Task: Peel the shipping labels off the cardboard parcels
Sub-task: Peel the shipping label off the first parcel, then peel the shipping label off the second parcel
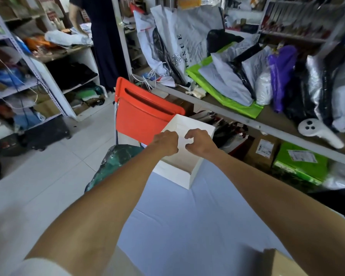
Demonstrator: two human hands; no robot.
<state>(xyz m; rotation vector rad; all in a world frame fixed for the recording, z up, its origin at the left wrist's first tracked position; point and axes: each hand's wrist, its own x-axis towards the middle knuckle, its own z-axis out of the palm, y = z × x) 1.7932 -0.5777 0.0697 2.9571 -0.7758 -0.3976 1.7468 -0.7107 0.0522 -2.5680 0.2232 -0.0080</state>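
White box [177,175], open-topped; red chair [139,116] beyond fingers.
Left hand [164,143], right hand [200,143]: fingers curled, pinching its wall.

The room is bright with soft, even light and no hard shadows. The pale tiled floor [48,176] shines a little. A faint shadow sits inside the white box [187,158]. The wide lens bends the edges, so the shelves [18,76] lean and curve. The corners look smeared and blurry, the shiny bags [327,86] most of all.
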